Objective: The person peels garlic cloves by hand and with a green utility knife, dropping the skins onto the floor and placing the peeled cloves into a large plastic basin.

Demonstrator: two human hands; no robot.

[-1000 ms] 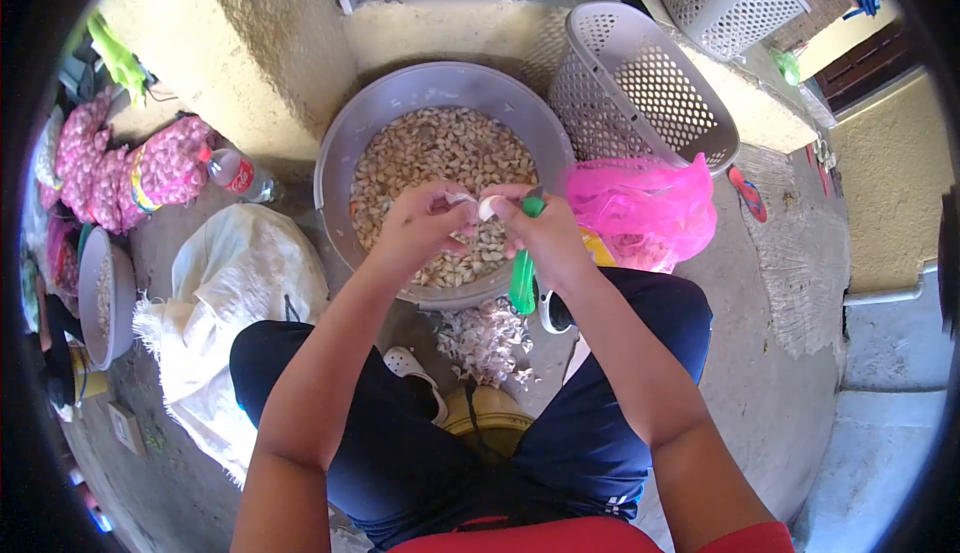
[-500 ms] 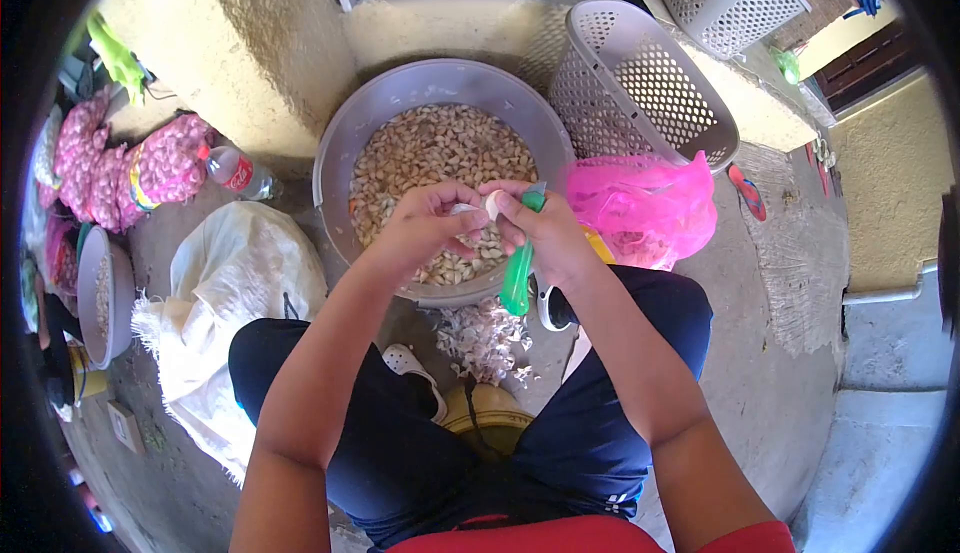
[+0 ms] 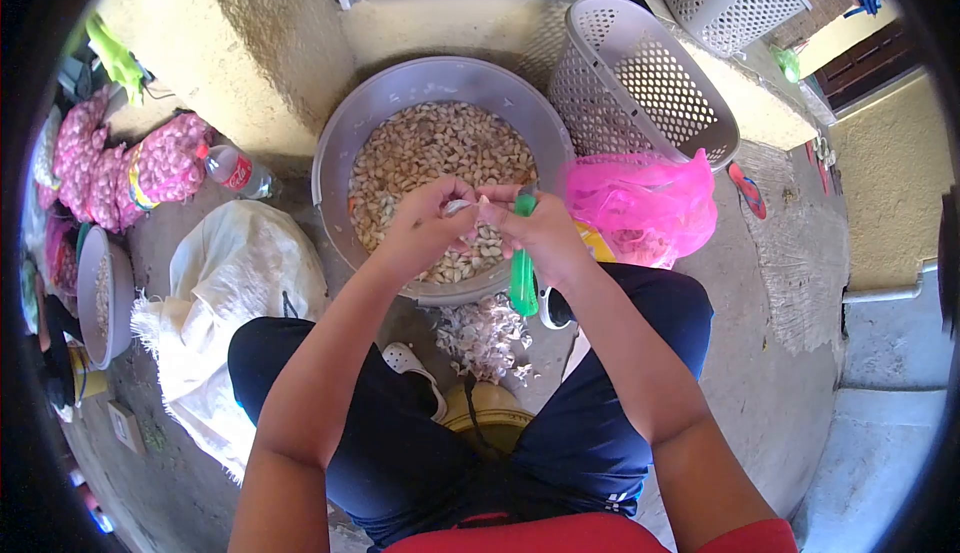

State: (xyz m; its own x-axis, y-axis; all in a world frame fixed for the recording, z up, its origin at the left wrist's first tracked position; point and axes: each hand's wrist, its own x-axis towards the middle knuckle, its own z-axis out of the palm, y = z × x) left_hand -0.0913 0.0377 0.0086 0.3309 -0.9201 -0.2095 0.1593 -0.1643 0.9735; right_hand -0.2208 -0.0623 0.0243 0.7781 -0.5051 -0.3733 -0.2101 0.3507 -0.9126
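My left hand (image 3: 432,225) is closed, its thumb and fingers pinching a whitish garlic clove (image 3: 456,208) over the near side of a large grey tub (image 3: 345,143). Right beside it, my right hand (image 3: 545,233) has its fingers curled round a green-handled knife (image 3: 523,285); the handle hangs down and the blade is hidden. The right fingertips meet the left ones at the clove. Many garlic cloves (image 3: 440,143) fill the tub below. Papery garlic skins (image 3: 483,338) lie heaped on the floor between my feet.
A pink plastic bag (image 3: 640,208) and a grey perforated basket (image 3: 605,73) stand right of the tub. To the left are a white woven sack (image 3: 235,283), a cola bottle (image 3: 238,171), net bags of garlic (image 3: 165,163) and a smaller basin (image 3: 118,303). A yellow bucket (image 3: 485,405) sits between my legs.
My hands have drawn closer together at the fingertips, and less of the pale clove shows. The green handle has swung more upright in my right hand.
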